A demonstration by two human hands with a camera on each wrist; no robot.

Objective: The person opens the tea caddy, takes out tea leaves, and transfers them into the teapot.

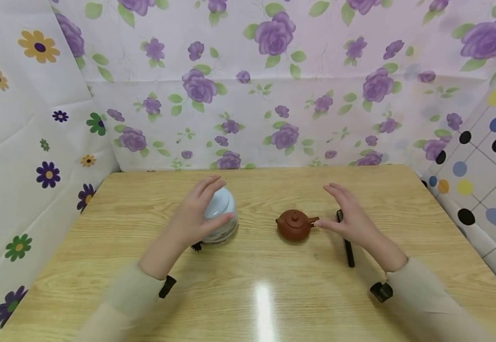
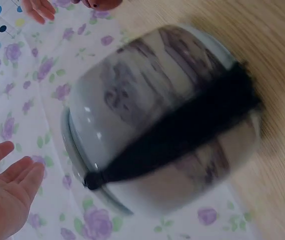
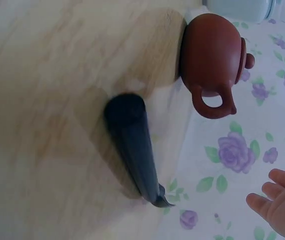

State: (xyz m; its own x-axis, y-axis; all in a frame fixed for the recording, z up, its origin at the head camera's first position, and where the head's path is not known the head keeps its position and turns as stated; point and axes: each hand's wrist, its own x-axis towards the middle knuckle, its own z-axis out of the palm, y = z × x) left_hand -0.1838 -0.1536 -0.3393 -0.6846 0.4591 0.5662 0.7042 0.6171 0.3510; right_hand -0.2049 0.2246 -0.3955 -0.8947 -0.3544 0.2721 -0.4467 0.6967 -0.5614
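Brown teapot (image 1: 294,227) stands near right hand (image 1: 353,221), patterned jar (image 2: 137,100) near left hand (image 1: 191,214); fingers loosely spread.

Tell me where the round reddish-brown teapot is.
In the head view, the round reddish-brown teapot sits right of centre on the pale wooden table, between the white lidded jar and the right hand.

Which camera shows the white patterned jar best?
The left wrist view: the jar looms large, its painted side showing, though blurred and crossed by a black fringed piece. The head view shows it partly behind the left hand; the right wrist view catches only a slice at the top.
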